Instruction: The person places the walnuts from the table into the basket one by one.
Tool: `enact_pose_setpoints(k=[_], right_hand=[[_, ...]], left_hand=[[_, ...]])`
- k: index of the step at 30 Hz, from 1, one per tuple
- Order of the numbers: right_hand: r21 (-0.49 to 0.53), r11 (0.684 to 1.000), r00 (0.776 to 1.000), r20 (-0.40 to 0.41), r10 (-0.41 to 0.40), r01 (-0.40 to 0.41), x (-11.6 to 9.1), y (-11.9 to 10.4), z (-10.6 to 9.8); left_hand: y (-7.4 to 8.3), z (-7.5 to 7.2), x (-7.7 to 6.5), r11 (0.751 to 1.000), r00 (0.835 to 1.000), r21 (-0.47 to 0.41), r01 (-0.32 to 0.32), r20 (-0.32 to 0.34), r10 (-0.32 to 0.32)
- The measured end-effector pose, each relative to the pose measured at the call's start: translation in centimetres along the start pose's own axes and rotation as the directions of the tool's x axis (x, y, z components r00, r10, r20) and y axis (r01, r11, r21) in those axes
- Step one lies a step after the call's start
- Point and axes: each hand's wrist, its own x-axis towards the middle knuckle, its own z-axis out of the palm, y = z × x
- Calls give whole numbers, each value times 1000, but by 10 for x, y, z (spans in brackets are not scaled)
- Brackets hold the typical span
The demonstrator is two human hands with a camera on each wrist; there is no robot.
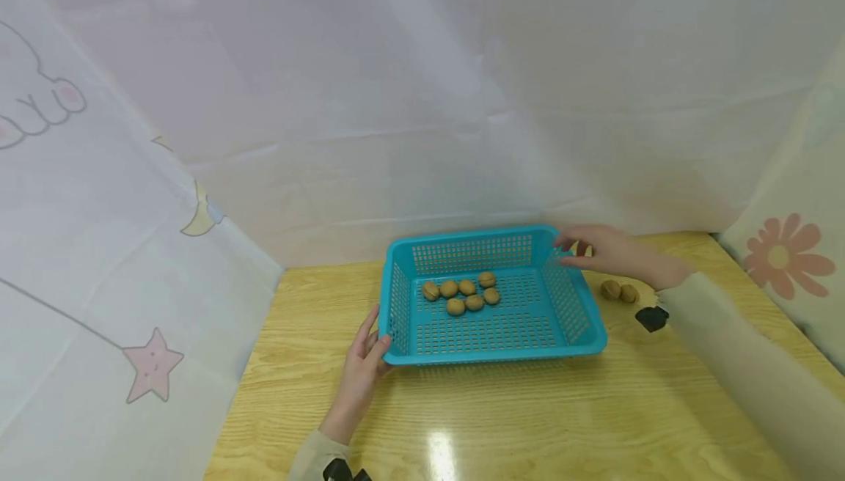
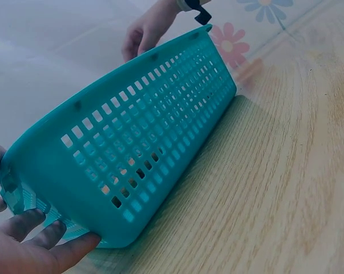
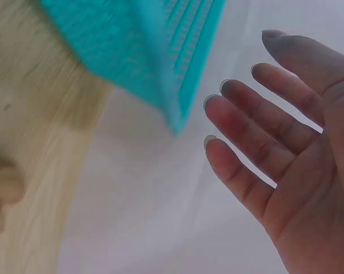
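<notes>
A blue plastic basket [image 1: 495,355] with slotted walls sits on the table, and several walnuts [image 1: 466,287] lie on its floor. My left hand [image 1: 359,378] grips the basket's left end, thumb over the rim and fingers against the outer wall, as the left wrist view also shows. Over at the back right corner is my right hand [image 1: 610,255], its fingers loosely bent and holding nothing. In the right wrist view that hand's fingers [image 3: 246,123] are spread apart, with a gap to the basket rim [image 3: 172,108]. Two more walnuts [image 1: 620,291] lie on the table under the right wrist.
The wooden table [image 1: 297,364] reaches back to a pale cloth backdrop [image 1: 396,136]. Printed cloth [image 1: 99,232] hangs on the left, and more with a flower [image 1: 785,255] on the right.
</notes>
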Motion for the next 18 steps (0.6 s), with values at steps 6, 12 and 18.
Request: enact_pose_setpoints(k=[6, 12, 18], right_hand=[[33, 994, 994, 31, 107, -108, -32, 19, -5], [-1, 986, 985, 35, 169, -169, -59, 39, -4], [-30, 973, 973, 21, 229, -228, -84, 61, 5]], left_hand=[[0, 0, 1, 1000, 1000, -9, 4, -1, -4], [1, 0, 1, 1000, 1000, -6, 3, -6, -3], [1, 1, 0, 1000, 1000, -11, 9, -14, -9]])
